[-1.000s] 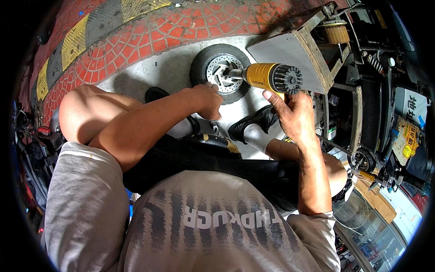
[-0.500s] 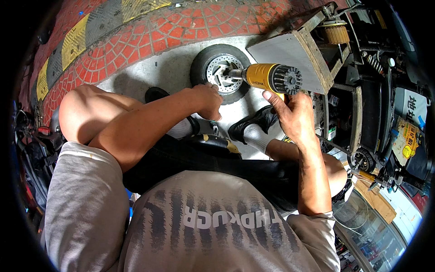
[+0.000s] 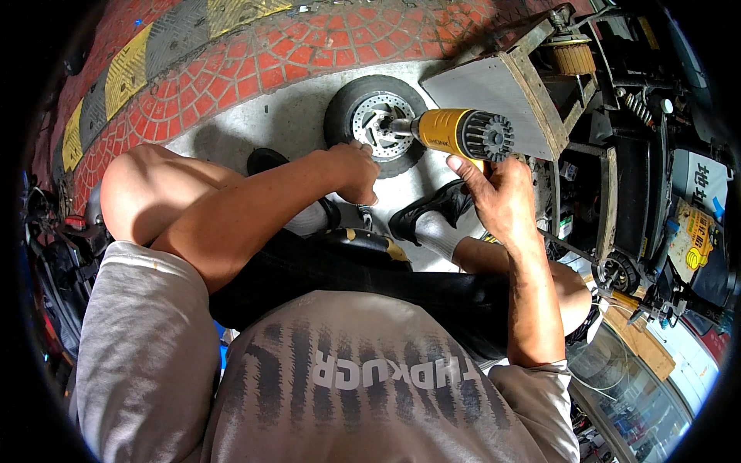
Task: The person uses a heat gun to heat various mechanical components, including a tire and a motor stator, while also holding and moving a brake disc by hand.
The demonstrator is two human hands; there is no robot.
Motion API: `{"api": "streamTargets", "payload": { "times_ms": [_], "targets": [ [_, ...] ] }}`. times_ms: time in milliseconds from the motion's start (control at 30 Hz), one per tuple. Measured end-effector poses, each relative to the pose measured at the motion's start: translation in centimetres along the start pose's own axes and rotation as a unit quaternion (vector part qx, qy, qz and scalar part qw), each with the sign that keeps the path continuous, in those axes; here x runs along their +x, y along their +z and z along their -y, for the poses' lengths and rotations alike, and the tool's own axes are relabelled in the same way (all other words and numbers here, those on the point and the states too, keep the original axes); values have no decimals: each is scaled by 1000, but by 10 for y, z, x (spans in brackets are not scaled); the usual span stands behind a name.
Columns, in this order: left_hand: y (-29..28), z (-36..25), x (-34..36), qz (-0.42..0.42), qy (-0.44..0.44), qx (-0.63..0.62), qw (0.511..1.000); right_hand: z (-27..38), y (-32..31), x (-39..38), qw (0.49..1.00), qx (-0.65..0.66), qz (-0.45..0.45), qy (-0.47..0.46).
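Right hand [image 3: 503,197], right of centre, closes round a yellow power tool [image 3: 445,133], presumably keeping its nose aligned with the middle of a wheel [image 3: 371,123], upper centre; left hand [image 3: 355,171], mid-frame, grip impossible to tell, at that wheel's lower-left edge, apparently steadying it.

Hard, bright light is thrown across the concrete floor [image 3: 293,116], where a dark shadow is cast beside the left knee [image 3: 131,185]. The impact wrench [image 3: 444,130] is rendered sharply. Straight edges are bowed, corners blacked out; dim clutter [image 3: 65,285] at far left is perhaps slightly blurred.
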State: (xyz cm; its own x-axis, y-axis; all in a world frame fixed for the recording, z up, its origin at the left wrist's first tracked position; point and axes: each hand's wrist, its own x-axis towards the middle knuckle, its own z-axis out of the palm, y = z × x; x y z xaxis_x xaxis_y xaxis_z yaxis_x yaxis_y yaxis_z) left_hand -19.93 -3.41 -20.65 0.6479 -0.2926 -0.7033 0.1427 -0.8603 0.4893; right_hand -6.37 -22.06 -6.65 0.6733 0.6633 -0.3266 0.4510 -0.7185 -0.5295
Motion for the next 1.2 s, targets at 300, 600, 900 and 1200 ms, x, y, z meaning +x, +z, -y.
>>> {"api": "streamTargets", "payload": {
  "times_ms": [300,600,900,1200],
  "targets": [
    [5,1,3,-17,-4,12,1000,-9,3,0,1000,-1,-10,-6],
    [5,1,4,-21,-3,14,1000,-5,1,0,1000,-26,1,7],
    [6,2,3,-28,1,19,999,-2,0,1,1000,-16,1,8],
    [4,1,3,-16,0,10,1000,-4,0,1,1000,-27,2,8]
  ]
}}
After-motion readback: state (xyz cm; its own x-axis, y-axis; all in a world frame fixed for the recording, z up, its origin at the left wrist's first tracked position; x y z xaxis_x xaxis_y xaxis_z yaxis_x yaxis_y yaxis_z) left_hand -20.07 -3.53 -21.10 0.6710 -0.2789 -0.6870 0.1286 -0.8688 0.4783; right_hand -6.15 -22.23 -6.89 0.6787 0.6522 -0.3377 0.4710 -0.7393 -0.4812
